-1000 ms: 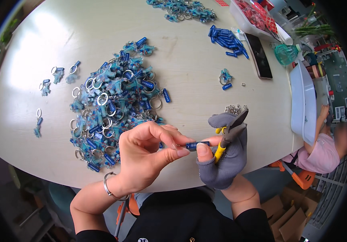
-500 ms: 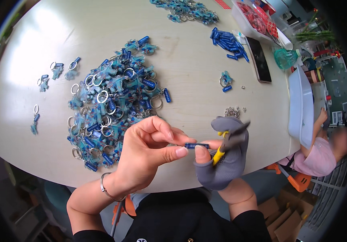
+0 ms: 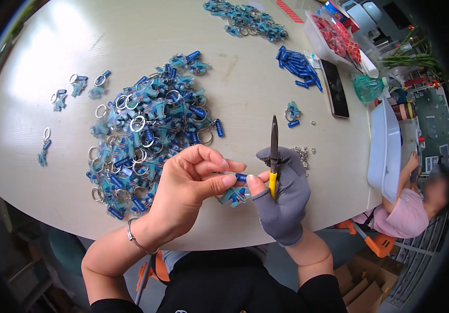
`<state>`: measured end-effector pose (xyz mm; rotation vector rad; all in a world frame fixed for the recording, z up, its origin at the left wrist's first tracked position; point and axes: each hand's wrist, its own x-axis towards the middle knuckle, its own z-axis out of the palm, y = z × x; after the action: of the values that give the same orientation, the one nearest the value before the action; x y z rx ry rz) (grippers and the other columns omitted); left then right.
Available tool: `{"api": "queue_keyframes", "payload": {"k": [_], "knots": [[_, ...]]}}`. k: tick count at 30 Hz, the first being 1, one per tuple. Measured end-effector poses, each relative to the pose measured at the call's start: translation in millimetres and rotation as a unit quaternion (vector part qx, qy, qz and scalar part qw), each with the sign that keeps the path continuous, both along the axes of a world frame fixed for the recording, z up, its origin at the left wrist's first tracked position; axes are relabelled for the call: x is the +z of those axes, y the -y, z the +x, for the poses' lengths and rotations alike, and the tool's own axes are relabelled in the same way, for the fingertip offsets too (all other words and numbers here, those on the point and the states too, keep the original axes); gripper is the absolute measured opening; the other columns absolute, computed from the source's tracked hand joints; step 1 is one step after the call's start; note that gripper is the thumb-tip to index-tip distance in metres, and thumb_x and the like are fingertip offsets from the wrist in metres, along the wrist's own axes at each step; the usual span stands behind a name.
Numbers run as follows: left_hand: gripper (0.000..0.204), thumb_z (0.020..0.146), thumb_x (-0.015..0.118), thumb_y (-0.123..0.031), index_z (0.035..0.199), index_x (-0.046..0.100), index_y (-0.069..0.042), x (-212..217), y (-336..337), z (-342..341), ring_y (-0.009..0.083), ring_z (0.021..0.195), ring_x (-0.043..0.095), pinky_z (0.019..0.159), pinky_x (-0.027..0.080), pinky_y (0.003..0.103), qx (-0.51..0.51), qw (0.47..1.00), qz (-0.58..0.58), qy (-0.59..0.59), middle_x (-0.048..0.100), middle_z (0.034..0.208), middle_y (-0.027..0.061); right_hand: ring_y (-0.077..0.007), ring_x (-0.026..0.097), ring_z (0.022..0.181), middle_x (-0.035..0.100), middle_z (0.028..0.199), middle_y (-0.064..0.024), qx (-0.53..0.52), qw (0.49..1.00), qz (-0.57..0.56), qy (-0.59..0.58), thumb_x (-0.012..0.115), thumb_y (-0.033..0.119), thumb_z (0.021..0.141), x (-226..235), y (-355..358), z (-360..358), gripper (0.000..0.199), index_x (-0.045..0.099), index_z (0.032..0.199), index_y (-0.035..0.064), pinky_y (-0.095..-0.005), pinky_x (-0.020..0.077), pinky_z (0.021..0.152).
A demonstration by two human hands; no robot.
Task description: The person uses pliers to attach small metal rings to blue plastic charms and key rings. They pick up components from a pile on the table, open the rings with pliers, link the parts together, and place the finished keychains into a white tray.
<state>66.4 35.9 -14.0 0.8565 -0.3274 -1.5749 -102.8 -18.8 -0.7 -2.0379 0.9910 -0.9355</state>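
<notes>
Both hands work just above the near edge of the round desk (image 3: 37, 47), over a bare strip of it. The big pile of blue keychains (image 3: 151, 135) lies just beyond the left hand (image 3: 188, 182), and a small heap of metal links (image 3: 302, 154) sits close by the right hand (image 3: 282, 195); the far left of the desk has open room. The left hand is closed, thumb and forefinger pinching a small blue tube (image 3: 241, 177). The gloved right hand grips pliers (image 3: 273, 151), tip pointing away, its thumb touching the tube. A blue charm (image 3: 235, 196) hangs beneath.
</notes>
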Motion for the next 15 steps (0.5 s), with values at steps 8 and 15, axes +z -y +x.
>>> {"api": "queue_keyframes", "payload": {"k": [8, 15], "knots": [[0.024, 0.079, 0.071, 0.007, 0.095, 0.055, -0.002, -6.7, 1.2, 1.0, 0.0115, 0.086, 0.066, 0.074, 0.052, 0.022, 0.014, 0.998, -0.022, 0.055, 0.066, 0.101, 0.0124, -0.0143, 0.057, 0.073, 0.058, 0.095, -0.0127, -0.011, 0.993, 0.109, 0.041, 0.069, 0.009, 0.081, -0.8, 1.5, 1.5, 0.016, 0.060, 0.074, -0.0023, -0.0265, 0.0456, 0.062], [0.021, 0.080, 0.072, 0.003, 0.092, 0.055, -0.004, -5.0, 2.7, -0.7, 0.0142, 0.090, 0.065, 0.081, 0.052, 0.025, 0.036, 0.994, -0.042, 0.092, 0.068, 0.091, 0.0110, -0.0167, 0.056, 0.074, 0.058, 0.091, -0.0129, 0.039, 0.970, 0.240, 0.006, 0.071, 0.010, 0.080, 5.2, 17.1, -1.9, 0.017, 0.060, 0.073, -0.0013, -0.0275, 0.0433, 0.066]]}}
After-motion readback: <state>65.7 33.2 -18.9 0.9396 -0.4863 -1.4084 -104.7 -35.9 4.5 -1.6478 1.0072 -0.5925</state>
